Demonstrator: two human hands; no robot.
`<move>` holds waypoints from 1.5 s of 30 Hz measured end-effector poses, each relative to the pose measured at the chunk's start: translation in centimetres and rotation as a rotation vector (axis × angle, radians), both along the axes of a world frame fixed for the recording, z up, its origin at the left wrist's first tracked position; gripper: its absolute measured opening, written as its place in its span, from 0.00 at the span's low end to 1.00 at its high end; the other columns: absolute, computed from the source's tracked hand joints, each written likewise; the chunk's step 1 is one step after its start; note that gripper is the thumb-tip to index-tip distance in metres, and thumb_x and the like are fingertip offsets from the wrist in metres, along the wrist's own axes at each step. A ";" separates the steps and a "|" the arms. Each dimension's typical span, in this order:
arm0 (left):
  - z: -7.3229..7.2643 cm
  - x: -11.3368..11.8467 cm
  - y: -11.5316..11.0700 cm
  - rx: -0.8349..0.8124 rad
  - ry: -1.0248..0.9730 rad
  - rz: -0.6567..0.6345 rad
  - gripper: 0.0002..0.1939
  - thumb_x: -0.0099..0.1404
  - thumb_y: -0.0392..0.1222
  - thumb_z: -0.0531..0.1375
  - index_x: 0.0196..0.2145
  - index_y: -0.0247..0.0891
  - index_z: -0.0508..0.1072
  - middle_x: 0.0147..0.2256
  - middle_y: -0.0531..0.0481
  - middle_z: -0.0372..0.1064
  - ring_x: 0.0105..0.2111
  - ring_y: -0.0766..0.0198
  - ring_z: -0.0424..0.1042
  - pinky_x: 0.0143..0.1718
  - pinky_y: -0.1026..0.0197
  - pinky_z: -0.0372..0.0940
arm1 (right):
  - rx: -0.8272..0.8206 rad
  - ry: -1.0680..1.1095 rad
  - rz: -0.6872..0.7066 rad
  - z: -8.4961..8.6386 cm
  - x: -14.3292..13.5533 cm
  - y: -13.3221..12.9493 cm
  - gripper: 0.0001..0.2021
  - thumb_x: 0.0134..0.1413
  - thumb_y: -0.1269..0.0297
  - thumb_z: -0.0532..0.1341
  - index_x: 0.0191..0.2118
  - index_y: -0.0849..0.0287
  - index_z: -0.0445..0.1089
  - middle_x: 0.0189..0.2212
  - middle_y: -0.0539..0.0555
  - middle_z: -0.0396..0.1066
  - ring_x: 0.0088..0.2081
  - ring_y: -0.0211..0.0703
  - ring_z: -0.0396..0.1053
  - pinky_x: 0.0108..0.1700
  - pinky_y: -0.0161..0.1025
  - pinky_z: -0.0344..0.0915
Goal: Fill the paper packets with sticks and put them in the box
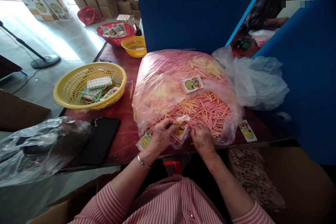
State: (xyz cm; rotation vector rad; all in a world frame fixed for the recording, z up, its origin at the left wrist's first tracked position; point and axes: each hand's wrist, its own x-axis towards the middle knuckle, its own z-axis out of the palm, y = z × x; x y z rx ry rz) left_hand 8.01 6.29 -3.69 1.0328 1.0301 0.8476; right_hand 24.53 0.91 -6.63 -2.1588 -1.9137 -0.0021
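Observation:
A big clear plastic bag (157,91) full of thin pink and yellow sticks (210,110) lies open on the dark red table. At its near edge my left hand (161,136) pinches a small printed packet (180,127) by its left side. My right hand (203,140) is closed just right of that packet, over the bag's front edge; what its fingertips hold is too small to make out. Another printed packet (192,84) rests on top of the bag. One more packet (145,140) lies partly behind my left hand, and another (247,131) lies at the table's right.
On the left stand a yellow basket (59,92) with green sticks, a black phone-like slab (101,141) and a plastic-wrapped item (44,143). Smaller yellow (133,53) and red (101,35) baskets stand behind. Blue panels (189,10) border the table; a person (262,10) sits beyond.

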 end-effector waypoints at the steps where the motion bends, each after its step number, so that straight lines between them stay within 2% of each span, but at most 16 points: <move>1: -0.3 0.0 -0.1 0.053 0.047 -0.001 0.08 0.55 0.43 0.63 0.29 0.36 0.71 0.26 0.55 0.69 0.26 0.70 0.66 0.29 0.67 0.63 | 0.018 0.073 -0.006 -0.1 0.5 0.1 0.11 0.56 0.71 0.50 0.28 0.59 0.67 0.29 0.59 0.69 0.36 0.49 0.66 0.40 0.43 0.62; 4: -0.7 -0.1 -0.1 0.209 0.179 0.002 0.08 0.58 0.44 0.61 0.30 0.37 0.74 0.27 0.55 0.68 0.27 0.69 0.65 0.31 0.67 0.62 | 0.053 0.327 -0.079 0.4 2.2 0.4 0.11 0.57 0.65 0.49 0.29 0.58 0.66 0.27 0.57 0.69 0.31 0.47 0.66 0.36 0.43 0.63; 6: -0.5 0.0 -0.1 0.273 0.226 -0.025 0.08 0.59 0.44 0.60 0.30 0.37 0.74 0.27 0.54 0.69 0.27 0.69 0.65 0.30 0.67 0.62 | 0.055 0.563 -0.121 1.7 3.2 0.4 0.11 0.58 0.61 0.50 0.34 0.58 0.67 0.25 0.54 0.69 0.27 0.44 0.65 0.31 0.41 0.63; 9: -0.1 0.0 0.0 0.320 0.245 -0.115 0.08 0.60 0.44 0.59 0.31 0.37 0.74 0.27 0.54 0.71 0.26 0.69 0.66 0.28 0.67 0.61 | 0.129 0.804 -0.007 4.7 4.3 0.6 0.10 0.59 0.59 0.53 0.40 0.55 0.69 0.28 0.51 0.70 0.29 0.41 0.67 0.33 0.39 0.64; 13: 0.3 -0.1 0.2 0.410 0.323 -0.188 0.07 0.61 0.43 0.58 0.32 0.38 0.74 0.26 0.54 0.71 0.25 0.70 0.65 0.27 0.68 0.60 | 0.170 0.612 0.347 8.0 5.3 1.2 0.10 0.59 0.64 0.54 0.42 0.53 0.72 0.34 0.53 0.70 0.38 0.44 0.67 0.42 0.41 0.64; 17: 0.8 0.0 0.4 0.494 0.363 -0.267 0.07 0.62 0.43 0.58 0.33 0.38 0.74 0.25 0.55 0.69 0.24 0.70 0.64 0.28 0.68 0.59 | 0.042 0.352 0.505 9.2 5.3 1.8 0.12 0.60 0.67 0.52 0.41 0.55 0.73 0.32 0.55 0.70 0.38 0.46 0.65 0.42 0.43 0.64; 20: 1.2 0.3 0.4 0.545 0.375 -0.289 0.06 0.61 0.42 0.58 0.32 0.39 0.74 0.24 0.55 0.68 0.24 0.70 0.64 0.28 0.67 0.59 | -0.025 0.267 0.548 9.2 4.4 1.9 0.13 0.59 0.69 0.52 0.42 0.56 0.73 0.34 0.56 0.71 0.39 0.48 0.66 0.43 0.46 0.65; 22: 1.2 0.5 0.4 0.551 0.381 -0.286 0.05 0.60 0.41 0.59 0.31 0.39 0.74 0.24 0.54 0.68 0.24 0.69 0.64 0.28 0.67 0.59 | 0.021 0.285 0.508 8.9 3.5 1.7 0.16 0.58 0.72 0.52 0.49 0.58 0.70 0.42 0.59 0.71 0.46 0.51 0.66 0.50 0.51 0.64; 24: 1.1 0.7 0.3 0.509 0.357 -0.289 0.05 0.60 0.41 0.59 0.32 0.39 0.74 0.26 0.54 0.69 0.25 0.69 0.64 0.29 0.66 0.60 | 0.089 0.383 0.475 8.5 2.6 1.6 0.23 0.57 0.75 0.51 0.58 0.58 0.61 0.51 0.60 0.68 0.53 0.52 0.63 0.57 0.54 0.60; 26: 0.9 0.8 0.2 0.428 0.285 -0.290 0.07 0.61 0.42 0.59 0.36 0.38 0.74 0.27 0.53 0.70 0.26 0.68 0.66 0.30 0.66 0.62 | 0.094 0.550 0.487 8.3 1.7 1.4 0.28 0.58 0.75 0.49 0.63 0.55 0.52 0.56 0.57 0.63 0.56 0.49 0.62 0.59 0.52 0.59; 30: 0.5 1.0 -0.1 0.301 0.080 -0.330 0.11 0.61 0.43 0.59 0.41 0.37 0.73 0.33 0.50 0.72 0.32 0.66 0.68 0.36 0.64 0.64 | -0.098 0.801 0.545 8.8 0.9 1.1 0.29 0.61 0.67 0.51 0.66 0.50 0.42 0.60 0.56 0.59 0.59 0.46 0.59 0.58 0.50 0.60; 33: 0.7 0.9 -0.2 0.160 -0.002 -0.331 0.09 0.58 0.42 0.61 0.37 0.35 0.73 0.31 0.51 0.70 0.30 0.67 0.67 0.34 0.65 0.64 | -0.110 0.915 0.570 9.3 1.5 1.1 0.28 0.62 0.61 0.52 0.65 0.48 0.43 0.62 0.55 0.54 0.63 0.47 0.52 0.61 0.52 0.55; 36: 1.1 1.0 -0.2 0.019 -0.054 -0.248 0.08 0.55 0.40 0.63 0.31 0.35 0.70 0.27 0.54 0.68 0.26 0.70 0.65 0.30 0.66 0.62 | 0.145 1.118 0.414 8.8 3.0 1.0 0.25 0.62 0.57 0.51 0.63 0.48 0.46 0.61 0.56 0.56 0.61 0.47 0.55 0.61 0.53 0.55; 38: 1.3 1.2 -0.1 -0.008 -0.096 -0.233 0.09 0.55 0.40 0.64 0.30 0.35 0.68 0.27 0.54 0.67 0.26 0.70 0.65 0.30 0.66 0.62 | 0.236 1.162 0.326 7.9 3.7 0.8 0.25 0.59 0.56 0.55 0.61 0.49 0.51 0.58 0.57 0.59 0.58 0.48 0.59 0.60 0.52 0.57; 42: 1.6 2.1 -0.3 0.007 -0.126 -0.224 0.08 0.57 0.41 0.62 0.32 0.35 0.68 0.29 0.53 0.68 0.28 0.69 0.66 0.31 0.65 0.63 | 0.070 1.170 0.203 5.7 2.6 -0.2 0.28 0.50 0.59 0.65 0.57 0.50 0.57 0.52 0.56 0.65 0.52 0.47 0.65 0.54 0.48 0.64; 45: 1.5 3.1 -0.7 0.077 -0.159 -0.214 0.08 0.59 0.41 0.61 0.35 0.35 0.68 0.32 0.51 0.69 0.32 0.68 0.68 0.36 0.63 0.64 | 0.118 1.316 0.094 4.5 0.9 -0.9 0.14 0.56 0.59 0.60 0.48 0.53 0.65 0.44 0.53 0.71 0.45 0.43 0.70 0.49 0.44 0.68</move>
